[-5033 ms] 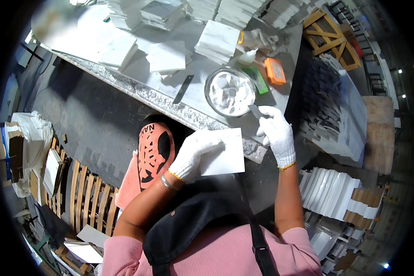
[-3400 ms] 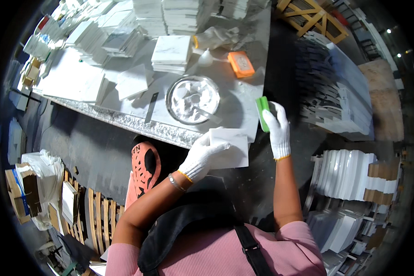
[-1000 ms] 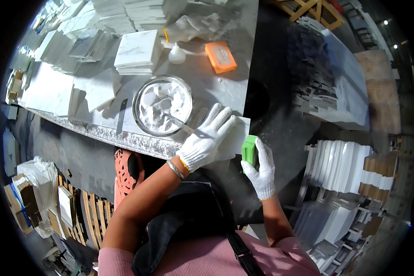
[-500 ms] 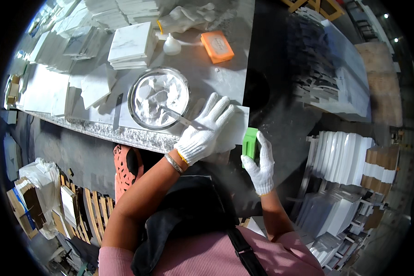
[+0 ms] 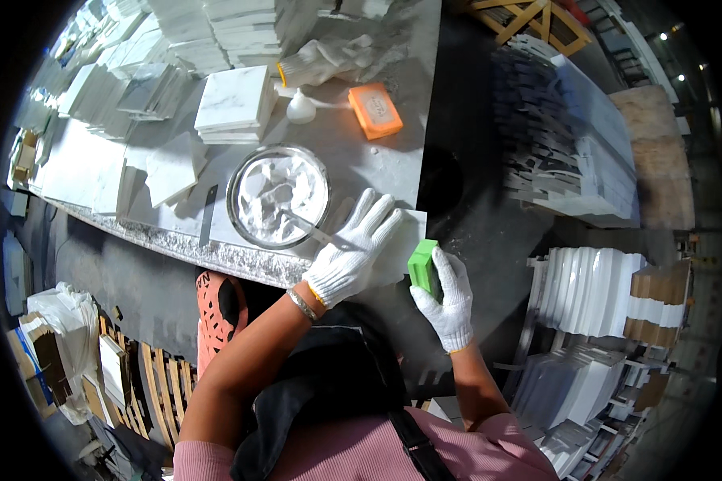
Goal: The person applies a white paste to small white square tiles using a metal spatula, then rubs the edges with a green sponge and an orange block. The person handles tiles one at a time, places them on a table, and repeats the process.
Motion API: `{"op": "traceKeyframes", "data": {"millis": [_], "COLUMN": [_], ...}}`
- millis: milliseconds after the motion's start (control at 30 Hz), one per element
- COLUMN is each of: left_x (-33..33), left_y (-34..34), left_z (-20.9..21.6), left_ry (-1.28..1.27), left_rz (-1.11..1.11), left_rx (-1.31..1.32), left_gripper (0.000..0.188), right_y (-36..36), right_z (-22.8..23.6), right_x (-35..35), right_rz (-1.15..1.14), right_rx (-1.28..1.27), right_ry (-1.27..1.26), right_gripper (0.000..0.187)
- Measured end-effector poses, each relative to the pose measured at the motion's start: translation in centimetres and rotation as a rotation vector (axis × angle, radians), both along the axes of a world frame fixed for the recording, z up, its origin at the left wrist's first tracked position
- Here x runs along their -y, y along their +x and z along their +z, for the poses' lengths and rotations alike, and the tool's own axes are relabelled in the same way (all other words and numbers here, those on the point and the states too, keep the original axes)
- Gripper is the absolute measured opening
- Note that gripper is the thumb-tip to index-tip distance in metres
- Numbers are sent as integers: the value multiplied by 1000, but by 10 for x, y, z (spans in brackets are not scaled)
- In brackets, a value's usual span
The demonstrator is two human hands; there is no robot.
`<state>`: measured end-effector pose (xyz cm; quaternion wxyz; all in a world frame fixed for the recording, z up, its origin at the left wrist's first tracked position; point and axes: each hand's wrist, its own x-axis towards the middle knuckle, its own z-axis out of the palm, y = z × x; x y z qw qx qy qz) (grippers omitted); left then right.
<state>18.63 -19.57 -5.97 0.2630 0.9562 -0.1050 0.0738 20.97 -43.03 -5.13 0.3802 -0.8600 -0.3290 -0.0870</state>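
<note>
My left hand [image 5: 359,248], in a white knit glove, lies flat with its fingers stretched out on a white stone tile [image 5: 414,231] at the table's right front corner. My gloved right hand [image 5: 447,301] grips a green sanding block [image 5: 423,266] at the tile's right edge; whether the block touches that edge I cannot tell. Left of my left hand sits a round clear bowl [image 5: 233,210] of white paste, with a flat spatula [image 5: 306,228] leaning out over its rim. Part of the tile is hidden under my left hand.
Behind the bowl are stacked marble tiles [image 5: 233,100], a small white squeeze bottle [image 5: 301,108], an orange box [image 5: 375,111] and spare gloves [image 5: 321,62]. A metal ruler-like strip [image 5: 208,215] lies left of the bowl. Wrapped white stacks [image 5: 590,290] stand at the right.
The view has shifted, so the table sits lower in the picture. The green block has turned in my right hand and shows more of its top. My left hand stays on the tile.
</note>
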Motion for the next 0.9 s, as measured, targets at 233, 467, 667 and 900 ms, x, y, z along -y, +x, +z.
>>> {"op": "traceKeyframes", "data": {"millis": [233, 467, 667, 900], "left_x": [-1, 2, 2, 2], "left_y": [3, 1, 2, 2], "left_z": [0, -8, -3, -12], "left_ry": [-138, -45, -106, -126], "left_rz": [-33, 1, -25, 7], "left_rx": [-18, 4, -3, 39], "left_gripper": [91, 89, 90, 95], "right_y": [86, -1, 28, 65], "right_z": [-15, -5, -12, -26], "right_x": [-43, -7, -18, -32], "right_rz": [-159, -83, -138, -178], "right_rx": [-186, -5, -31, -149], "right_ry": [170, 2, 79, 147], "right_gripper": [59, 68, 67, 55]}}
